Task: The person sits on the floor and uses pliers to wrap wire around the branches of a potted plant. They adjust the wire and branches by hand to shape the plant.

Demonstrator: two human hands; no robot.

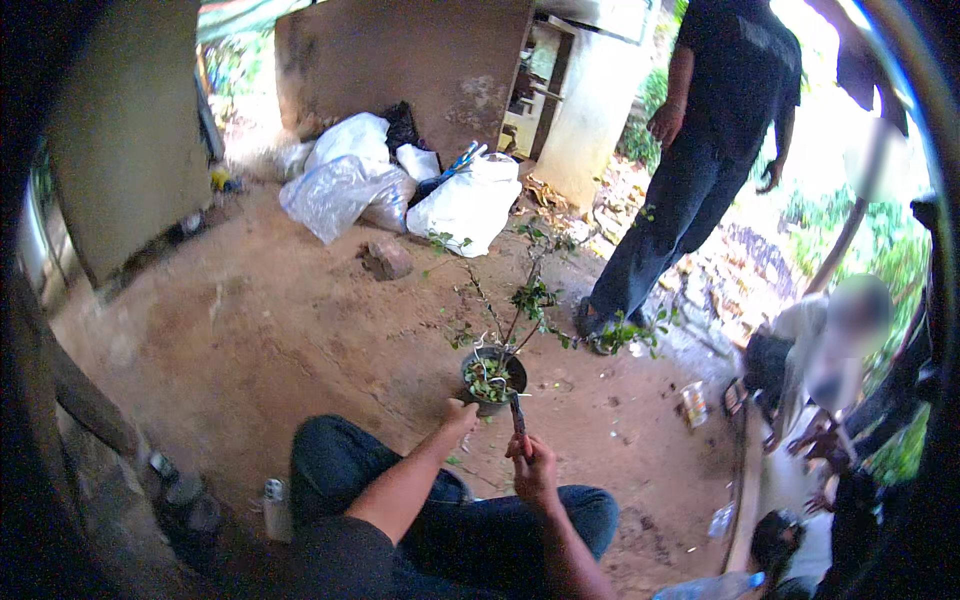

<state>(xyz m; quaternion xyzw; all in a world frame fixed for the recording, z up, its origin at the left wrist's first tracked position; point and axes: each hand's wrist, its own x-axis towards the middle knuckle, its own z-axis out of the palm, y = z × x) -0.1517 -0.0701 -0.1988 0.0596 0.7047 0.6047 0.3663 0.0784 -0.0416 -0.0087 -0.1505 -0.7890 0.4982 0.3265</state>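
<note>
A small branching plant with green leaves grows in a round dark pot on the dirt in front of my crossed legs. Pale wire-like strands loop around its lower stems, and low greenery fills the pot. My left hand grips the near left side of the pot, its fingers closed at the rim. In my right hand is a red-handled hand tool, its dark head pointing up at the pot's right rim. Whether it is pliers or pruners I cannot make out.
Beyond the plant lie a rock, a clear plastic bag and white sacks. A person stands at the far right; others crouch along the right edge. A white container stands left of my knee, a plastic bottle lower right.
</note>
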